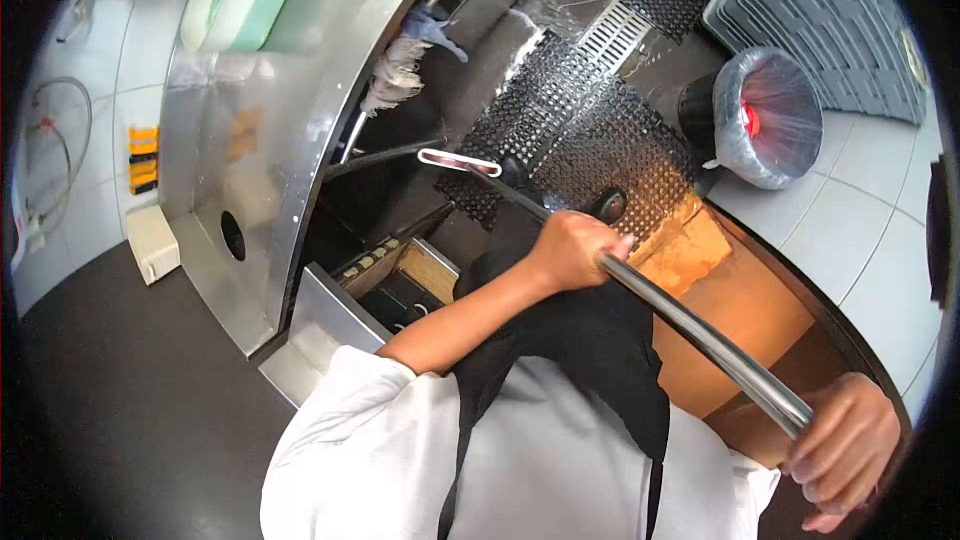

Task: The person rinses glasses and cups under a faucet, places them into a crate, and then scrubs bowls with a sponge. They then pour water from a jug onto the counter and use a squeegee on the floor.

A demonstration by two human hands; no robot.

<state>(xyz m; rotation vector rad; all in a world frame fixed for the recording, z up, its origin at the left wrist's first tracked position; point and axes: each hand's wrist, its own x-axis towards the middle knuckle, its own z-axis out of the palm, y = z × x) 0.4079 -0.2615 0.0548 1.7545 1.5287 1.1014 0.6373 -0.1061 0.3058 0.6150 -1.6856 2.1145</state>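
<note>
Between both hands: metal pole [680, 320], long and shiny, running on a slant from lower right by the body up to the floor at centre.
Pole end: narrow flat head [459, 162], pale-edged, lying on the dark wet floor just beside the rubber mat [580, 130].
Left hand [572, 250]: fingers clenched round the pole about midway along it, knuckles up; arm bare from a white short sleeve, reaching forward and nearly straight.
Right hand [845, 452]: wrapped round the near end of the pole, close to the body at the lower right edge, fingers curled under the shaft; wrist bent, forearm mostly out of view.
Clothing: white shirt [380, 460] under a black apron [590, 340].
Feet: one dark shoe [607, 204] on the mat, just past the left hand.
Left side: steel cabinet [250, 150] with a curved edge; a mop [405, 55] with pale and blue strands leaning against it.
Upper right: bin [765, 115] lined with a clear bag, standing on white tiles; grey crates [820, 10] behind it.
Top centre: floor drain grate [612, 32] between two mats.
Right of the mat: orange-brown patch [690, 250], nature unclear.
</note>
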